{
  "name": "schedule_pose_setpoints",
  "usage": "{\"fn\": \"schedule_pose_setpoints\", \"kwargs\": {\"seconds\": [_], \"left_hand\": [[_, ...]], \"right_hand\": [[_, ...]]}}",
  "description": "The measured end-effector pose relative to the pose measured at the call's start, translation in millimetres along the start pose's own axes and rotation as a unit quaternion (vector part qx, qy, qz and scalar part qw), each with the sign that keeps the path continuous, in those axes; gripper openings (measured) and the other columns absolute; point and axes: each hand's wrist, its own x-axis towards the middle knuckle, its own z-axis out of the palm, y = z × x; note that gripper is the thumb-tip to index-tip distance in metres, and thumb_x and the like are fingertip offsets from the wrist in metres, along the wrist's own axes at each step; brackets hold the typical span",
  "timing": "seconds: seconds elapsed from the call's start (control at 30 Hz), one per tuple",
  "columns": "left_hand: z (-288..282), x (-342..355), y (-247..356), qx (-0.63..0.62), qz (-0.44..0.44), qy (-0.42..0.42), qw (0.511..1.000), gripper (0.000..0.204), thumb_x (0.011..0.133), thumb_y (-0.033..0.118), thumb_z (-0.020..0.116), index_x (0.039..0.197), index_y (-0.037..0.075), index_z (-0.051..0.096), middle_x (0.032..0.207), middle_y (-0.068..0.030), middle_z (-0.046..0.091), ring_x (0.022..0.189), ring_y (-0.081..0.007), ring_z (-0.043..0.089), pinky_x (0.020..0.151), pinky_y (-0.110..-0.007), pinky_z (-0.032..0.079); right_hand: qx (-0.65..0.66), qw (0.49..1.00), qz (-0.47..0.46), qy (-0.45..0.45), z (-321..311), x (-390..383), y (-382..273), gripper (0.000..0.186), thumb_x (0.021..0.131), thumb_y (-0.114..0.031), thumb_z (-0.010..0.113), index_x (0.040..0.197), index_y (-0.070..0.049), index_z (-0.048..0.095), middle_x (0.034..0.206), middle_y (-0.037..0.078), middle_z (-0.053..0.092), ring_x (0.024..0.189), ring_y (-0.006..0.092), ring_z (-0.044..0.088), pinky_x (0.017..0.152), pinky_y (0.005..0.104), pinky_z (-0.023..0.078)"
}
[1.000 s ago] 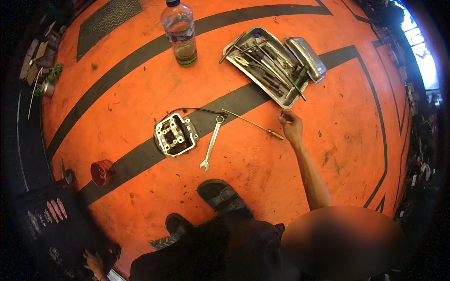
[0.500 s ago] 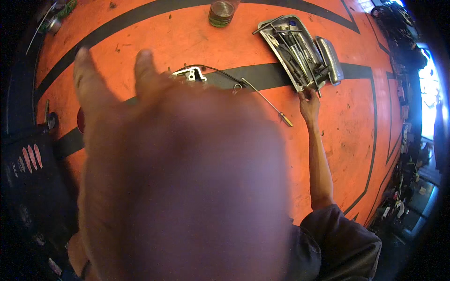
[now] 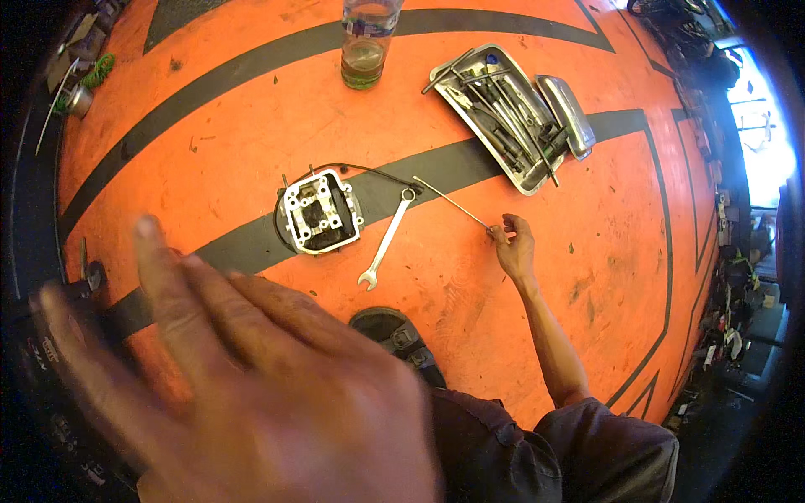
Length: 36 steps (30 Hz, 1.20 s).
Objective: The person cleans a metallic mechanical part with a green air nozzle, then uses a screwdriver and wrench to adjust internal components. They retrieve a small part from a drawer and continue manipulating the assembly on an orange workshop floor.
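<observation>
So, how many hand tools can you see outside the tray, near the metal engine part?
2: a wrench beside the engine part, and a screwdriver whose shaft slants down to the right hand. The left hand blocks some floor, so others may be hidden.

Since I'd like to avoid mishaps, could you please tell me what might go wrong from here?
The tip of the screwdriver lies close to the thin black cable and might snag it if the right hand pulls. The cylinder head sits hollow side up, so dirt from the speckled floor could get in. The left hand, near the camera, may hide things.
</observation>
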Motion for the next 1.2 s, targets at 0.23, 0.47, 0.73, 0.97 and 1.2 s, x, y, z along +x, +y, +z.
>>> {"fn": "schedule_pose_setpoints", "kwargs": {"seconds": [0.23,0.47,0.73,0.97,1.2], "left_hand": [[167,89,-110,-0.111,0.014,-0.24,0.964,0.048,0.083,0.022,0.063,0.128,0.008,0.055,0.115,-0.0201,0.063,0.11,-0.0335,0.061,0.097,-0.044,0.047],[250,141,-112,-0.185,0.001,-0.136,0.973,0.026,0.078,0.019,0.066,0.1,0.004,0.067,0.104,-0.0182,0.068,0.092,-0.0303,0.066,0.078,-0.04,0.051],[166,190,-80,-0.111,0.092,0.019,0.989,0.02,0.078,0.022,0.066,0.092,0.009,0.072,0.097,-0.0149,0.071,0.087,-0.0294,0.068,0.075,-0.041,0.053],[213,66,-133,-0.161,0.067,-0.243,0.954,0.027,0.081,0.027,0.06,0.09,0.004,0.072,0.094,-0.017,0.071,0.086,-0.0331,0.068,0.076,-0.044,0.054],[312,-165,-200,-0.319,-0.298,-0.2,0.877,0.044,0.087,0.041,0.06,0.082,-0.002,0.068,0.082,-0.024,0.067,0.083,-0.0409,0.066,0.075,-0.047,0.052]], "right_hand": [[-0.141,0.977,-0.149,-0.05,30,-16,-19,0.031,0.081,-0.02,0.068,0.107,-0.005,0.063,0.106,0.016,0.06,0.102,0.0341,0.054,0.085,0.045,0.044],[-0.049,0.961,-0.109,-0.249,28,-21,135,0.025,0.094,-0.024,0.056,0.104,-0.001,0.059,0.093,0.018,0.062,0.081,0.0317,0.061,0.072,0.0424,0.049],[0.015,0.982,0.022,-0.185,12,-36,60,0.023,0.096,-0.024,0.057,0.106,-0.003,0.056,0.086,0.009,0.059,0.069,0.0183,0.056,0.06,0.0314,0.046],[0.214,0.967,0.08,-0.113,15,-58,-17,0.021,0.096,-0.022,0.059,0.1,-0.003,0.052,0.078,0.003,0.051,0.057,0.0085,0.046,0.05,0.024,0.038],[0.313,0.942,0.12,-0.029,28,-92,-17,0.017,0.095,-0.019,0.059,0.095,-0.004,0.052,0.076,-0.001,0.048,0.062,0.0062,0.044,0.053,0.0225,0.037]]}}
